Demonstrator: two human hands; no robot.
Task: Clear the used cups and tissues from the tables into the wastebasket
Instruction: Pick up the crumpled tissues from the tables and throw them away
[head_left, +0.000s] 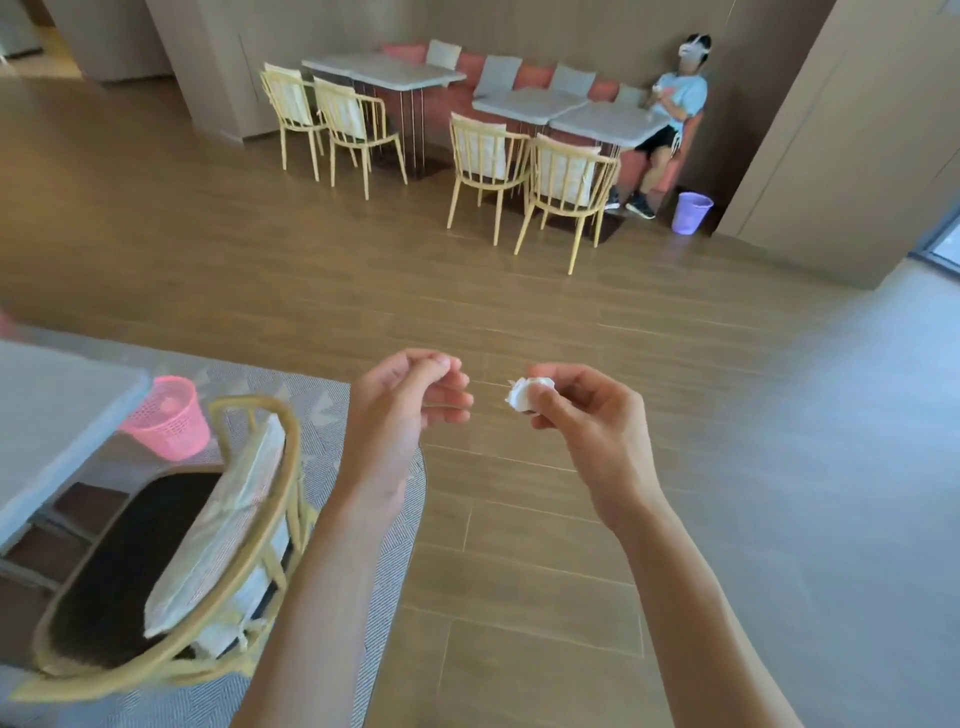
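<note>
Here, both of a person's bare forearms reach forward over a wooden floor (519, 322), seen from above and behind the hands. The right hand (582, 410) holds a small crumpled white tissue (524, 395), pinched between the thumb and the curled fingers, with the tissue sticking out toward the left. The left hand (410, 395) is just beside it, apart from the tissue, its fingers loosely curled inward with the thumb resting near the fingertips; it holds nothing that can be seen. At the lower left stands a yellow chair (171, 561) with a pale cushion on its back, tucked against the edge of a grey table (52, 415). Just beyond that table, on a grey patterned rug (322, 415), sits a pink wastebasket (171, 421) with a mesh wall, upright and well to the left of the hands. Across the room, more grey tables (384, 70) stand against a pink bench with grey cushions, with four yellow chairs (488, 161) pulled up to them. A second person (670, 114) in a light blue shirt and dark shorts sits at the right end of the bench. A purple wastebasket (691, 213) stands upright on the floor just beside that person's feet, next to a brown wall.
</note>
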